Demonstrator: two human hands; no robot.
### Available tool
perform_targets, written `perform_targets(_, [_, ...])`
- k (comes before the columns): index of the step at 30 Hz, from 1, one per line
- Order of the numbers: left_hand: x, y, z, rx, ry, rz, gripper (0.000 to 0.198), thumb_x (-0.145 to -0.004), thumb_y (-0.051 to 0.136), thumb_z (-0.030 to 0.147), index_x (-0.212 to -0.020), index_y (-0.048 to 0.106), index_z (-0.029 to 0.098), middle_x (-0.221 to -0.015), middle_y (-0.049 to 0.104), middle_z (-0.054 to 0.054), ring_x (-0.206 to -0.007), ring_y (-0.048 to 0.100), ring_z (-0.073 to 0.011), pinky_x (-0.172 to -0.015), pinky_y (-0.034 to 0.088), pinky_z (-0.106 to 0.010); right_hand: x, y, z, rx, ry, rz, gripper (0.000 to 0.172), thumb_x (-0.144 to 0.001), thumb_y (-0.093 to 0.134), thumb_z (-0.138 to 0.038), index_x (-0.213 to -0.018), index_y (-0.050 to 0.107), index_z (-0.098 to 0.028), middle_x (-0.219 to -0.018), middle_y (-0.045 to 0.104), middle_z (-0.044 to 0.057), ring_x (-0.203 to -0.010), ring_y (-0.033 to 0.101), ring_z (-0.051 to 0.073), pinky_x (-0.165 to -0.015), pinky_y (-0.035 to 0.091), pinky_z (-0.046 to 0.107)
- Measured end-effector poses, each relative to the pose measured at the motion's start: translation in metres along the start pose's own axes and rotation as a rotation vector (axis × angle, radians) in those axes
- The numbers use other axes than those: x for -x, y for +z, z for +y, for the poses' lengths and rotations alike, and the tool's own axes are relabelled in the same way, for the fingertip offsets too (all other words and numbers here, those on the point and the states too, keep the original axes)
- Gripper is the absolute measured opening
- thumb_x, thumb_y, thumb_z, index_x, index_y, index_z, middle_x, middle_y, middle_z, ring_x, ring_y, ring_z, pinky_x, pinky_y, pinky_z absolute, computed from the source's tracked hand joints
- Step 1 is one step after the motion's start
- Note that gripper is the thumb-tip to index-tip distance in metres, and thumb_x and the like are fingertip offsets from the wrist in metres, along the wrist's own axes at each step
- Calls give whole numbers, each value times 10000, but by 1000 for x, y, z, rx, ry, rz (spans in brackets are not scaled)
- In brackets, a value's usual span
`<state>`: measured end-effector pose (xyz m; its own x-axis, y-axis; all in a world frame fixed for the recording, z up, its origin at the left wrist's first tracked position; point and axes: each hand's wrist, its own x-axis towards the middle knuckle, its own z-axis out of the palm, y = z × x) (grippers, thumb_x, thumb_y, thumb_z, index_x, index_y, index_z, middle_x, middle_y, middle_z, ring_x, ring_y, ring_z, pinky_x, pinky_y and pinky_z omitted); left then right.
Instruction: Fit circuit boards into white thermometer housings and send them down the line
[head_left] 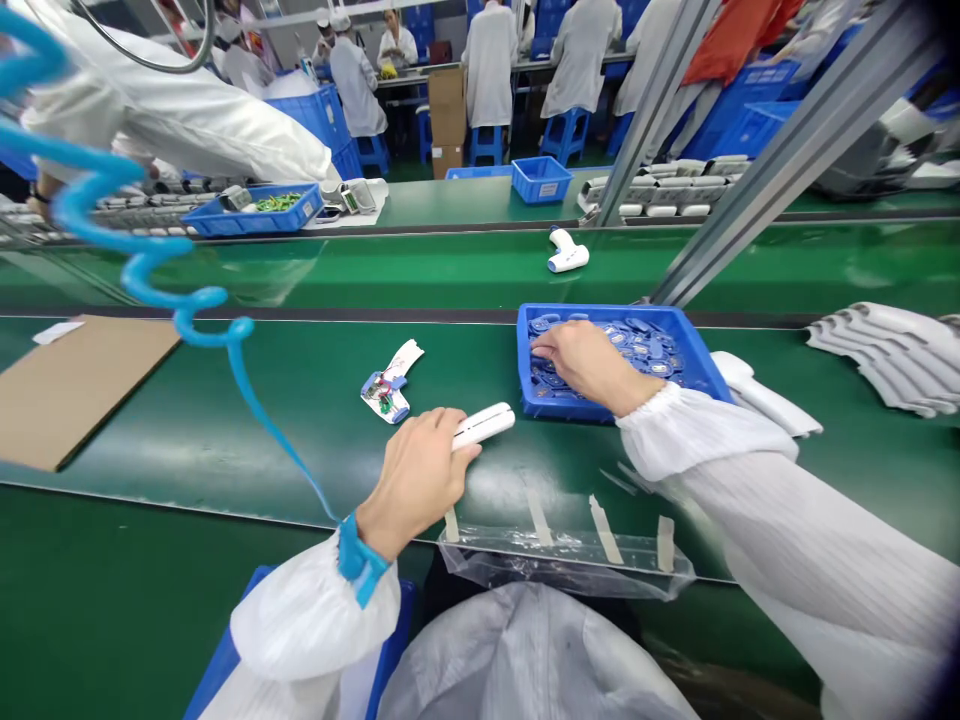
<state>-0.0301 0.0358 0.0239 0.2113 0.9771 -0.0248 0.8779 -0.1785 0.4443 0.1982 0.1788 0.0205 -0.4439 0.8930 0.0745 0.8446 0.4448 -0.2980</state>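
Two bare hands work over a green conveyor belt (247, 450), seen in the head view. The left hand (416, 480) is closed around a slim white plastic housing (484, 425), which sticks out past the fingertips. A blue wrist strap (358, 560) circles that wrist, and a coiled blue cord (266, 410) climbs from it up and away to the left. Just left of this hand lies a small circuit board with wires (386, 390), and a cardboard sheet (82, 385) rests well beyond it. The right hand (592, 365) is open, its fingers resting on a heap of small blue parts (645, 350) in a blue plastic tray (600, 312). Beside that hand, past the tray's far corner, lies a white plastic piece (757, 390), with stacked white shells (885, 358) farther right. Ahead of both hands, a white handheld device (568, 250) lies on a second belt. Nearer the person, a clear plastic bag (566, 560) is taped to the belt's edge.
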Motion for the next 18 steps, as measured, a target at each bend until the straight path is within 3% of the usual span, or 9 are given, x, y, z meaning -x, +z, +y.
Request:
perform_targets(2, [1, -1, -6, 373, -113, -28, 272, -978, 531, 429, -1060, 606, 180, -975, 700, -80, -845, 635, -239, -722, 446, -343, 5, -9, 2, -40, 25, 36, 254, -963, 524, -192, -964, 771, -132, -1002, 771, 136, -973, 701, 270, -873, 472, 336])
perform_targets(5, [2, 4, -5, 934, -246, -180, 415, -977, 475, 557, -964, 587, 158, -906, 682, -76, -711, 613, -179, -615, 449, -289, 17, -19, 1, -110, 89, 69, 271, -953, 521, -199, -1096, 740, -130, -1000, 764, 107, -891, 707, 237, -845, 492, 326])
perform_targets(7, [2, 10, 3, 1091, -256, -224, 419, -967, 503, 560, -1015, 583, 151, -942, 682, -80, -710, 605, -162, -599, 451, -272, 29, -22, -4, -270, 140, 59, 373, -943, 516, -196, -1283, 661, -144, -1011, 750, 86, -788, 701, 197, -806, 509, 323])
perform_targets(10, [3, 13, 18, 924, -141, -148, 365, -978, 527, 518, -1078, 601, 175, -910, 687, -41, -756, 606, -164, -648, 448, -276, 56, -26, -17, -605, 183, 15, 406, -948, 522, -271, -1333, 638, -216, -1065, 735, 64, -804, 692, 182, -803, 526, 337])
perform_targets(14, [3, 10, 30, 476, 66, 5, 267, -993, 556, 391, -1187, 621, 220, -1082, 710, -35, -939, 634, -210, -829, 452, -337, 93, -32, -36, -853, 267, 16, 264, -901, 634, -439, -992, 763, -228, -1043, 742, 49, -986, 661, 211, -907, 493, 358])
perform_targets(18, [1, 13, 32, 267, 204, 129, 264, -986, 578, 318, -1230, 601, 219, -1222, 692, -57, -1051, 631, -242, -894, 446, -374, 115, -28, -49, -1165, 385, 45, 362, -852, 710, -475, -1123, 731, -237, -832, 673, -5, -778, 592, 139, -803, 479, 314])
